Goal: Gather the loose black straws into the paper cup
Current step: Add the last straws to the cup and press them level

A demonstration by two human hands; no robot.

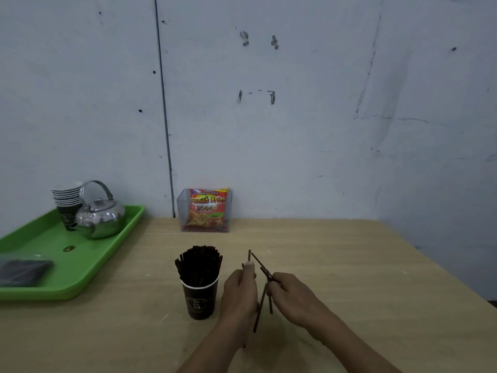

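Note:
A black paper cup (200,300) stands on the wooden table (349,265), packed with several upright black straws (199,262). Just right of the cup, my left hand (239,294) grips a few black straws (249,256) held roughly upright, their tips poking above my fingers. My right hand (293,292) pinches other black straws (262,267) that slant up to the left, with lower ends (259,310) hanging between the two hands. The hands are close together, a little above the table.
A green tray (80,270) at the left holds a steel kettle (100,216), a stack of paper cups (67,197) and a dark flat packet (24,271). A clear box with a red snack bag (205,211) stands against the wall behind the cup.

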